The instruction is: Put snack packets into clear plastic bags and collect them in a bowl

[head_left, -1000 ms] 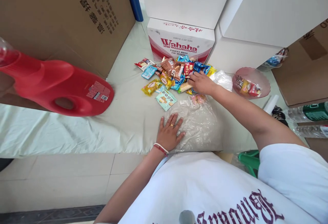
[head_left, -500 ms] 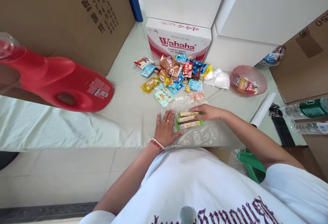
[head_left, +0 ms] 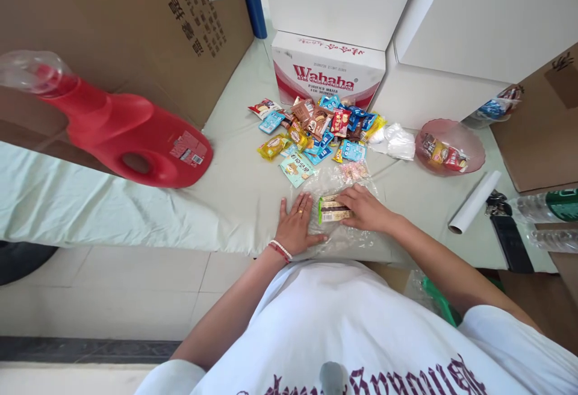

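My left hand (head_left: 295, 223) lies flat with fingers spread, pressing on the left side of a clear plastic bag (head_left: 361, 240) at the table's front edge. Over the right end of a small stack of snack bars (head_left: 331, 210) in cream and green wrappers, my right hand (head_left: 368, 209) curls with its thumb at the near side and fingers at the far side. The palm hides part of the bars, which rest on the plastic. Just beyond sit a pink snack packet (head_left: 353, 170) and a pale green packet (head_left: 297, 169).
A pile of wrapped snacks (head_left: 318, 124) sits before a Wahaha carton (head_left: 329, 73). Toward the right are white plastic bags (head_left: 394, 141), a pink bowl (head_left: 474, 153), a white roll (head_left: 474, 203) and a black phone-like object (head_left: 510, 243). A large red bottle (head_left: 112, 124) stands left.
My right hand has moved over the bars and covers more of their right end. My left hand stays flat. The whole view has shifted slightly.
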Demonstrator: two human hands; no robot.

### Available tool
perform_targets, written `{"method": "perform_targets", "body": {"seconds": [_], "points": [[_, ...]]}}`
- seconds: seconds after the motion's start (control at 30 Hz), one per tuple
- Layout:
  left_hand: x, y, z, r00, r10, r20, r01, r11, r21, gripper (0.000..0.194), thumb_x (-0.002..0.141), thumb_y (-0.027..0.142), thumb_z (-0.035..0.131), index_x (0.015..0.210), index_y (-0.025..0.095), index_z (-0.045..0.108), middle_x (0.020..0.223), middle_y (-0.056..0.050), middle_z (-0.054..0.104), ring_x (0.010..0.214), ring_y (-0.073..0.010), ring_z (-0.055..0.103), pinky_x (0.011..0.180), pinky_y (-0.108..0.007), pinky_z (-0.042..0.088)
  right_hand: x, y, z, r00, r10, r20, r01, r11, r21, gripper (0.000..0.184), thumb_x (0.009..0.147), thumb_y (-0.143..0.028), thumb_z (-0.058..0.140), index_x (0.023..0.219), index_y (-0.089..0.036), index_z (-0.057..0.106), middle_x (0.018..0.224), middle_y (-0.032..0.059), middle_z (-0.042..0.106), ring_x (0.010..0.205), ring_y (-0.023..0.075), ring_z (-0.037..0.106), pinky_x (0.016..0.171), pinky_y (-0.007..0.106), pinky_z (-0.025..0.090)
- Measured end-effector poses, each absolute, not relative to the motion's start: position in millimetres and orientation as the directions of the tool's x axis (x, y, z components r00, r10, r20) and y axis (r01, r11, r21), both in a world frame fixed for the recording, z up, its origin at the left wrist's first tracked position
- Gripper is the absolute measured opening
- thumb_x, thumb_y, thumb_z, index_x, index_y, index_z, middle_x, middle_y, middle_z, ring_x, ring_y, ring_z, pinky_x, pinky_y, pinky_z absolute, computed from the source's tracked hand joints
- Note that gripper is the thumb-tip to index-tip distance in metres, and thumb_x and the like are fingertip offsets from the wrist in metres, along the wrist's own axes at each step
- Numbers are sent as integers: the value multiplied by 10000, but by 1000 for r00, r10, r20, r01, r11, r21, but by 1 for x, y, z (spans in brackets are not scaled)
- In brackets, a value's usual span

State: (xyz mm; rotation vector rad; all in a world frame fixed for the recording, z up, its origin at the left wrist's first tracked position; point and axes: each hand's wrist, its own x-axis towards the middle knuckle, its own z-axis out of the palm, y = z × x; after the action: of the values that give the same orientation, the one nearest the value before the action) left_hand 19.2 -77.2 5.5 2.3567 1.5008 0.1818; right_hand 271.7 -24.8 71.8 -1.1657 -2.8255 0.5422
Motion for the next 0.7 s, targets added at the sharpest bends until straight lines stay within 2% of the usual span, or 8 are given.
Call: {"method": "perform_targets", "body": {"seconds": [0.1, 0.2, 0.37, 0.5, 0.63, 0.7], "points": [[20, -77, 5, 426, 901, -83, 856, -372, 358, 1145, 792, 754, 599, 1626, 96, 173, 1675, -207, 218, 1560, -364, 207, 1238, -655, -71, 278, -11, 74, -712, 701, -50, 638, 615, -464, 558, 865, -500, 713, 1296, -155, 631, 1175, 148, 629, 1028, 289, 511, 929, 403, 384], [18, -76, 8, 430, 896, -115, 860, -367, 356, 1152, 784, 745, 620, 1632, 118, 155, 1680, -199, 211, 1563, -368, 197, 1233, -667, -74, 280, 2, 71, -734, 673, -87, 605, 590, -535, 525, 849, -498, 725, 1240, -153, 661, 1103, 127, 647, 1006, 274, 537, 927, 386, 387], [-2, -69, 15, 445, 871, -209, 863, -354, 359, 1176, 754, 719, 679, 1639, 171, 133, 1693, -175, 186, 1576, -380, 131, 1206, -703, -106, 303, 11, 67, -716, 665, -212, 665, 557, -498, 490, 812, -456, 760, 1210, -179, 685, 1036, 105, 661, 984, 269, 561, 899, 362, 390], [-18, -62, 19, 491, 824, -284, 847, -375, 378, 1219, 724, 690, 725, 1642, 190, 98, 1705, -174, 118, 1585, -380, 70, 1193, -718, -95, 325, 13, 76, -675, 712, -193, 700, 536, -473, 412, 846, -420, 718, 1171, -170, 682, 1038, 110, 668, 999, 281, 568, 911, 372, 402], [-25, -57, 21, 547, 783, -295, 818, -426, 385, 1255, 690, 677, 754, 1640, 169, 109, 1707, -188, 63, 1586, -390, 36, 1189, -722, -85, 306, 13, 82, -660, 742, -117, 698, 548, -460, 474, 873, -409, 696, 1268, -154, 638, 1138, 139, 632, 1063, 292, 559, 944, 380, 424], [-26, -58, 21, 554, 780, -292, 815, -435, 383, 1262, 685, 699, 745, 1635, 146, 126, 1704, -198, 66, 1584, -396, 42, 1189, -724, -75, 286, 10, 80, -683, 718, -134, 699, 588, -408, 513, 859, -383, 723, 1303, -150, 618, 1199, 152, 611, 1105, 300, 551, 973, 392, 420]]}}
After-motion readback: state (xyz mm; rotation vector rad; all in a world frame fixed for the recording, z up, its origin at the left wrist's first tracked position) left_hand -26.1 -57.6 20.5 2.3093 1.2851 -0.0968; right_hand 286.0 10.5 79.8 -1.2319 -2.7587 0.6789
